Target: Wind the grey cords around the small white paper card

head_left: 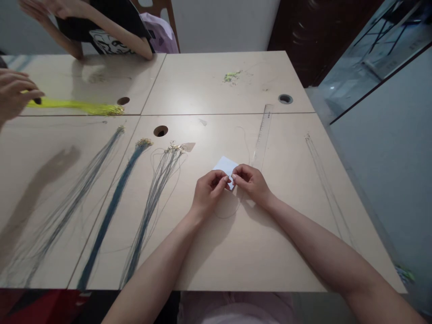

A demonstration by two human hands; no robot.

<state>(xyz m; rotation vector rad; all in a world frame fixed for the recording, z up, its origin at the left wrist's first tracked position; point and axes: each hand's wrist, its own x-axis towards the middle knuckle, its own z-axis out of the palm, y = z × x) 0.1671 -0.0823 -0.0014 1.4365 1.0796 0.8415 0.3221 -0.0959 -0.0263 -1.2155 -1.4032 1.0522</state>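
My left hand (209, 189) and my right hand (251, 182) meet at the middle of the table, thumbs and forefingers pinched close together. Between their fingertips runs a thin cord (227, 218), which loops down onto the wood below them. Whether a small fitting sits on it is too small to tell. Just behind the fingertips lies a white paper piece (223, 164), partly covered by my fingers. A clear ruler (262, 135) lies behind my right hand. To the left of my left hand is a grey cord bundle (153, 198) with metal ends.
More bundles, one dark blue (116, 207) and one grey (86, 184), lie further left. A yellow bundle (77, 105) is beside another person's hand (15, 92). Two thin cords (322, 175) lie at the right. Green scraps (232, 76) and a round table hole (285, 99) are at the back.
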